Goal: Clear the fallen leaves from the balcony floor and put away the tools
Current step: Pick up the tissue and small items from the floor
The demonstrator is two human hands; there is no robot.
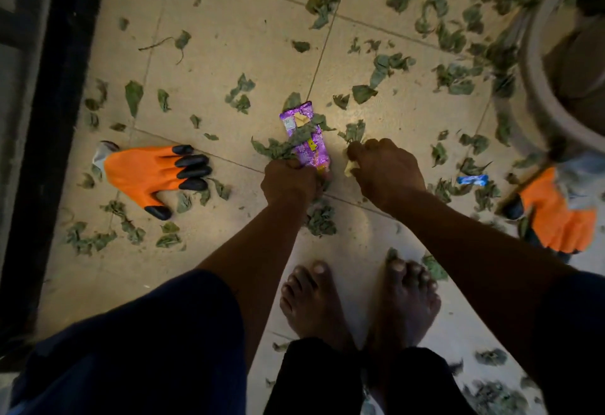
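The balcony floor [229, 37] is laid with pale beige tiles crossed by thin grout lines, and green leaves [134, 95] are scattered over nearly all of it, thickest toward the upper right. A dark door frame [55, 87] runs down the left edge. A large pale round pot [537, 80] stands at the upper right corner, partly cut off by the picture's edge.

The person stands bent over with both arms reaching straight down, bare feet [314, 303] close together on the tiles below the hands. The left hand [288, 182] is closed in a fist, its fingers curled round a bunch of leaves and the near end of a purple wrapper [306, 139], which lies away from the hand with leaves draped across it. The right hand [386, 169] is just beside it, knuckles up and fingers curled, thumb and forefinger pinching a pale scrap [349, 167] at the floor. More leaves lie touching its knuckles.

An orange glove [154, 175] with black fingertips lies flat on the tiles well to the left of the hands, fingers pointing right. A second orange glove [556, 221] lies at the right, below the pot, with a thin stick [523, 185] across it. A small blue wrapper [471, 180] lies among leaves between the right hand and that glove.
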